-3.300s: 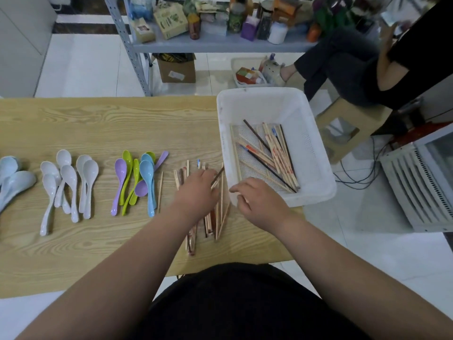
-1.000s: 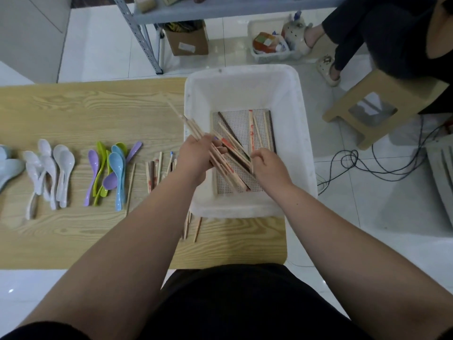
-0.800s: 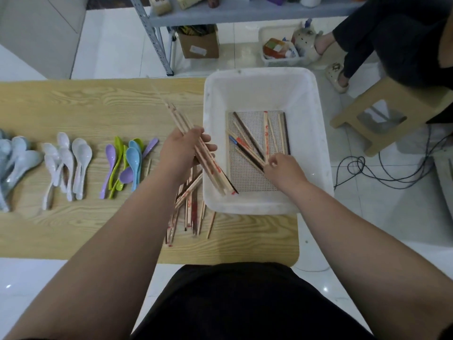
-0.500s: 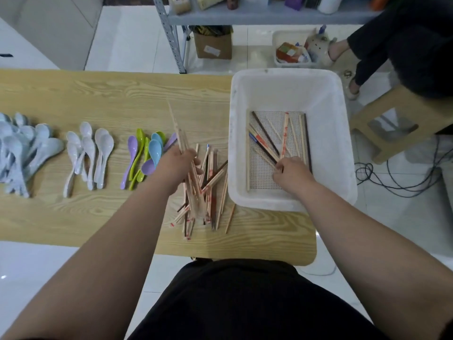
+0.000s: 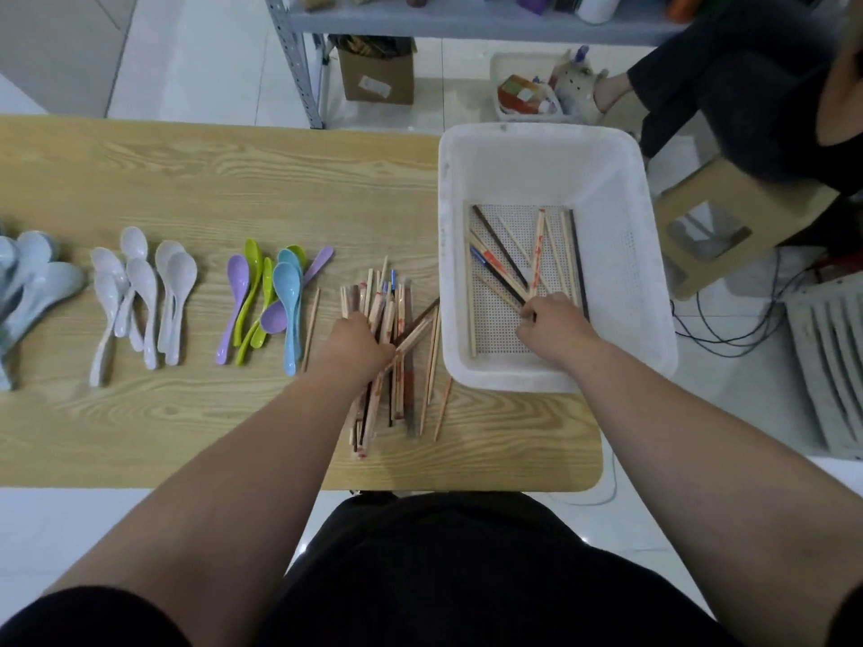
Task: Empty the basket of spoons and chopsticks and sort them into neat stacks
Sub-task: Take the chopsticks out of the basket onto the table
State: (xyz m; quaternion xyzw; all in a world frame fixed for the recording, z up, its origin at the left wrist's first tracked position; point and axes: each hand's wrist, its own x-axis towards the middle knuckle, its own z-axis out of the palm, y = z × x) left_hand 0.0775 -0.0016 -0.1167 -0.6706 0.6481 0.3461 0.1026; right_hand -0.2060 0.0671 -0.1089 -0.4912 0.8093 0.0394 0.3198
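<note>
A white basket stands at the table's right end with several chopsticks on its perforated floor. My right hand is inside it near the front wall and pinches the near ends of a few chopsticks. My left hand lies on the loose chopstick pile left of the basket, its fingers curled over a bundle. Farther left lie the coloured spoons, the white spoons and the pale blue spoons. One chopstick lies apart beside the coloured spoons.
The basket overhangs the wooden table's right edge. Behind the table stand a metal shelf, a cardboard box and a small basket of items. A person in black sits on a stool at the right, with cables on the floor.
My left hand carried a bundle of chopsticks out of the basket and lowered it onto the pile on the table. My right hand stayed in the basket, among the chopsticks left there.
</note>
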